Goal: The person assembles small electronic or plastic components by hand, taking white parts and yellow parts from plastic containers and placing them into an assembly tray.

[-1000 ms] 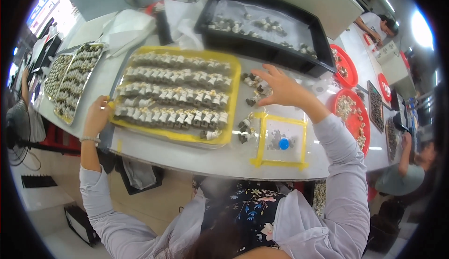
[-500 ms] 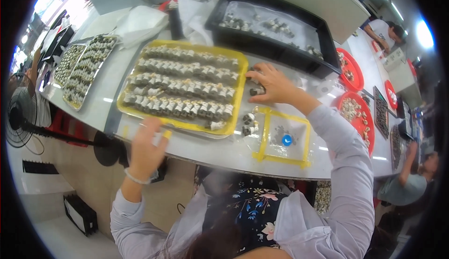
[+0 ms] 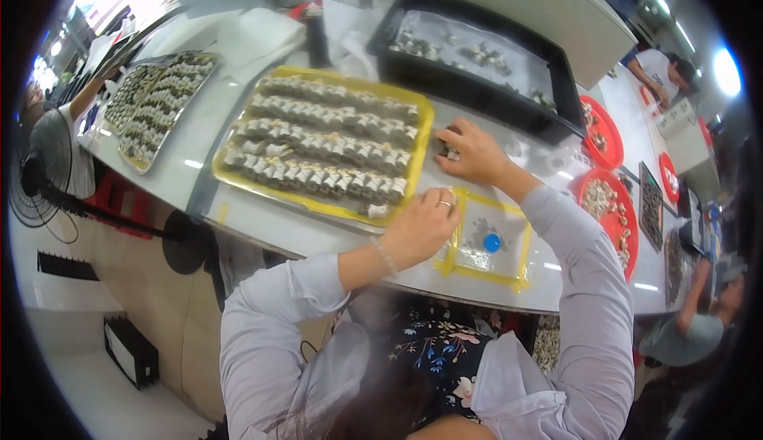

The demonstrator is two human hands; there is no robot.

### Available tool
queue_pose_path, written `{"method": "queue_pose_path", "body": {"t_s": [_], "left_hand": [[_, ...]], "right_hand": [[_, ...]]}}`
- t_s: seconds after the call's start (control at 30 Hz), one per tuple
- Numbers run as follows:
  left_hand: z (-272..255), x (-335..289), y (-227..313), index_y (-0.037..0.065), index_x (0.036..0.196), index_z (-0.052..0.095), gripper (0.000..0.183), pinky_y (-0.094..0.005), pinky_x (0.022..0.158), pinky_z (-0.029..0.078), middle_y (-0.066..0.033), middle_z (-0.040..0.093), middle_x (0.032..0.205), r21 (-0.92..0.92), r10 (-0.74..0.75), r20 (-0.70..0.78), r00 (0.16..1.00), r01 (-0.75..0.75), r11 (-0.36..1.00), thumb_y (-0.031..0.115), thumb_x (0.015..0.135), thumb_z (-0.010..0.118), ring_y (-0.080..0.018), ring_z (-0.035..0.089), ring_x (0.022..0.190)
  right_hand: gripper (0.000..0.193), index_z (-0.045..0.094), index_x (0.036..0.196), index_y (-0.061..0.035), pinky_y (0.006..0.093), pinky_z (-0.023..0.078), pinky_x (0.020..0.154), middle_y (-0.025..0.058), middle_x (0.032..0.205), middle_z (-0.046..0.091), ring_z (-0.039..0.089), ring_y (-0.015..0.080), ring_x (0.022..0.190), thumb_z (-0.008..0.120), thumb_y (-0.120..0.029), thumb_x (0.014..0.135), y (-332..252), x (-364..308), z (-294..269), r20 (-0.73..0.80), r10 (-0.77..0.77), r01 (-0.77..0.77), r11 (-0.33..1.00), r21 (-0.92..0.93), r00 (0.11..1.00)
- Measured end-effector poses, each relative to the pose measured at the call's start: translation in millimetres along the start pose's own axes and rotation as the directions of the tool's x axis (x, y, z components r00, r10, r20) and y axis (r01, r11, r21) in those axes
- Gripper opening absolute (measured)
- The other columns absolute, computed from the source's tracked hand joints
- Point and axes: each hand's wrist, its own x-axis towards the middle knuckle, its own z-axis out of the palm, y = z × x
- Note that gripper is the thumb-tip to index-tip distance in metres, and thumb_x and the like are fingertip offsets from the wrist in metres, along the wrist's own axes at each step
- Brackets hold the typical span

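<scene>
Rows of small grey-and-white cylindrical parts fill a yellow-edged tray in front of me. Just off the tray's right edge, my right hand is closed, fingers curled round a small grey-and-white cylindrical part at the tabletop. My left hand bends over the tray's lower right corner, its fingers drawn together; what they hold, if anything, is hidden beneath them. Beside it lies a yellow-taped square with a round blue piece and dark smudges on it.
Behind the tray stands a black bin holding scattered parts. Red trays with small pieces sit at the right. Another filled tray lies far left, near a fan. Other people are at work on the right.
My left hand has moved right, from the tray's front left edge to its lower right corner, over where loose parts lay. My right hand's fingers have curled in on the part.
</scene>
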Motion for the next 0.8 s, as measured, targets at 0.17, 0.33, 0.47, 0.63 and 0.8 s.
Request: {"method": "queue_pose_path", "body": {"t_s": [0.17, 0.33, 0.47, 0.63, 0.8], "left_hand": [[-12.3, -4.5, -3.6, -0.001, 0.086, 0.055, 0.02, -0.0347, 0.076, 0.046, -0.0166, 0.053, 0.092, -0.153, -0.011, 0.079, 0.997, 0.023, 0.988, 0.01, 0.07, 0.056, -0.0277, 0.05, 0.089], [-61.9, -20.0, -27.7, -0.002, 0.089, 0.055, 0.024, -0.0354, 0.082, 0.044, -0.0176, 0.053, 0.091, -0.087, 0.077, -0.201, 0.977, -0.096, 0.992, 0.009, 0.069, 0.06, -0.0294, 0.05, 0.091], [-86.7, -50.1, -72.5, -0.001, 0.092, 0.054, 0.026, -0.0355, 0.084, 0.042, -0.0166, 0.052, 0.096, 0.038, -0.113, -0.161, 0.98, 0.12, 0.992, 0.013, 0.071, 0.062, -0.0294, 0.049, 0.093], [-80.8, -79.2, -88.4, 0.004, 0.099, 0.054, 0.035, -0.0384, 0.082, 0.042, -0.0127, 0.051, 0.106, -0.015, -0.226, -0.158, 0.961, 0.227, 0.974, 0.019, 0.07, 0.067, -0.0288, 0.049, 0.098], [-111.9, -105.4, -116.0, 0.005, 0.098, 0.057, 0.031, -0.0409, 0.079, 0.044, -0.0153, 0.057, 0.096, -0.071, -0.386, -0.38, 0.84, 0.39, 0.918, 0.019, 0.072, 0.066, -0.0323, 0.055, 0.09]], "right_hand": [[0.033, 0.059, 0.098, -0.0096, 0.0354, 0.046, 0.067, 0.0107, 0.09, 0.052, 0.056, 0.0278, 0.079, 0.067, -0.023, 0.069, -6.7, 10.6, -2.6, -0.06, 0.077, -0.072, 0.993, 0.089, 0.995], [0.034, 0.06, 0.098, -0.0079, 0.0338, 0.046, 0.065, 0.0106, 0.088, 0.051, 0.055, 0.0284, 0.074, 0.068, -0.022, 0.068, -37.8, 53.4, -10.1, -0.145, 0.113, -0.076, 0.968, 0.238, 0.983], [0.036, 0.059, 0.098, -0.0087, 0.0359, 0.045, 0.063, 0.0105, 0.086, 0.051, 0.055, 0.0272, 0.077, 0.068, -0.026, 0.068, -66.7, 90.9, 10.9, -0.098, -0.098, 0.12, 0.961, 0.248, 0.99], [0.042, 0.058, 0.101, -0.0098, 0.0374, 0.045, 0.067, 0.0101, 0.087, 0.052, 0.054, 0.0282, 0.083, 0.067, -0.034, 0.068, -87.1, 104.0, 22.9, 0.09, -0.168, 0.16, 0.983, 0.086, 0.982], [0.048, 0.056, 0.109, -0.0078, 0.0372, 0.045, 0.073, 0.0119, 0.093, 0.055, 0.054, 0.0296, 0.086, 0.066, -0.034, 0.07, -93.5, 100.7, -5.4, 0.136, -0.19, 0.184, 0.981, 0.056, 0.972]]}}
